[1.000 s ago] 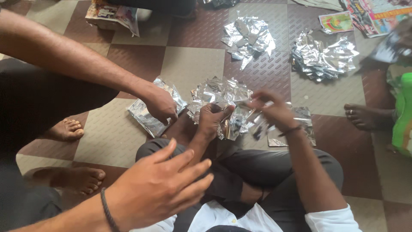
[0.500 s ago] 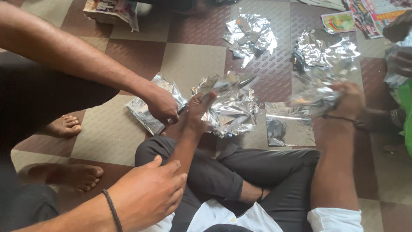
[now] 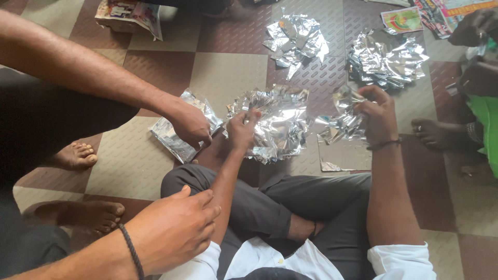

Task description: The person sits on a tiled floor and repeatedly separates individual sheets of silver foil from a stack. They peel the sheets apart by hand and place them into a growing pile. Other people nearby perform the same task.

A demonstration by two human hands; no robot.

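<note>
I sit cross-legged on a checkered floor. My left hand [image 3: 241, 129] pinches the near edge of a crumpled silver foil sheet [image 3: 277, 122] lying before my knees. My right hand [image 3: 378, 111] is shut on a smaller crinkled foil piece [image 3: 340, 122], held just above a flat foil sheet [image 3: 345, 155] on the floor. A co-worker's hand [image 3: 192, 124] reaches in from the left and presses on a foil packet [image 3: 168, 137] beside my left hand. That person's other hand [image 3: 171, 233], with a dark wrist cord, hovers over my left knee.
Two heaps of crumpled foil lie further out, one heap [image 3: 295, 39] in the middle and one heap [image 3: 386, 57] to the right. Printed papers [image 3: 129, 13] sit at the top left. Bare feet [image 3: 78, 155] are at the left, another person's foot [image 3: 430, 132] at the right.
My right hand left the central foil, swung out to the right, and has come back a little leftward gripping a foil piece. My left hand stays on the central sheet.
</note>
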